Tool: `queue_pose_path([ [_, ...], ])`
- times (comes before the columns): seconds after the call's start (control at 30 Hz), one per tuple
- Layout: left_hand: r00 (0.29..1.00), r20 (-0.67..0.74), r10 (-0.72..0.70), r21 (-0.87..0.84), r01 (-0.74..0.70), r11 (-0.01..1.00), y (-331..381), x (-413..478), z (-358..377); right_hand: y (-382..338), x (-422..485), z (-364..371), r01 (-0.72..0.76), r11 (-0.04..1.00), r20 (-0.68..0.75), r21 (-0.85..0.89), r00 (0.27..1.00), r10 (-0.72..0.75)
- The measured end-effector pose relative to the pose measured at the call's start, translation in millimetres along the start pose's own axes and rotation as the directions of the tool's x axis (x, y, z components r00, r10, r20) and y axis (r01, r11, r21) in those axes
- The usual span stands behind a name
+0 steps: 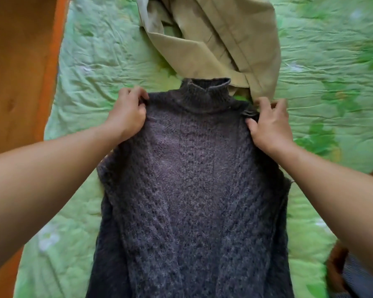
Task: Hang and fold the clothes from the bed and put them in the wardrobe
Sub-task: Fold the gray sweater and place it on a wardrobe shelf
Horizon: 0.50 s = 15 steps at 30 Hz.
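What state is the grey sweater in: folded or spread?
Spread: the sweater stretches unfolded over the bed, left hand and right hand gripping its shoulders.

Two garments, two hands, one bed.
Counted: one grey knitted sweater (194,179), one beige garment (220,39), one green-covered bed (332,72) under both, one left hand (127,115) and one right hand (269,123). One more piece of striped cloth (357,278) shows at the lower right edge, too cut off to tell its kind.
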State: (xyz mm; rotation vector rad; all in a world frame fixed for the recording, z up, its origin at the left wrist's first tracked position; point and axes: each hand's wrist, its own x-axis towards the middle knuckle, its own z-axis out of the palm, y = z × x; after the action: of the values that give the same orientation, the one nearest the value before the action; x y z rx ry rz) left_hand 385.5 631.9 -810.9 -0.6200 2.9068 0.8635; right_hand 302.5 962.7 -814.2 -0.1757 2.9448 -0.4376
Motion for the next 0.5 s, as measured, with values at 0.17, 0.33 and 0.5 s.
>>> queue_pose_path([
  [0.17, 0.988, 0.09, -0.122, -0.188, 0.137, 0.973, 7.1, 10.9, -5.9, -5.9, 23.9, -12.9, -0.083, 0.971, 0.172, 0.225, 0.984, 0.044],
  [0.33, 0.997, -0.005, 0.074, -0.193, -0.073, 0.978, -2.2, -7.2, -22.4, 5.5, -0.2, -28.5, 0.129, 0.967, -0.002, 0.217, 0.991, -0.132],
  [0.5, 0.866, 0.19, 0.463, 0.42, -0.498, 0.759, -38.3, -50.5, -36.6, 37.3, -53.9, -28.3, 0.436, 0.857, 0.094, -0.276, 0.899, -0.427],
])
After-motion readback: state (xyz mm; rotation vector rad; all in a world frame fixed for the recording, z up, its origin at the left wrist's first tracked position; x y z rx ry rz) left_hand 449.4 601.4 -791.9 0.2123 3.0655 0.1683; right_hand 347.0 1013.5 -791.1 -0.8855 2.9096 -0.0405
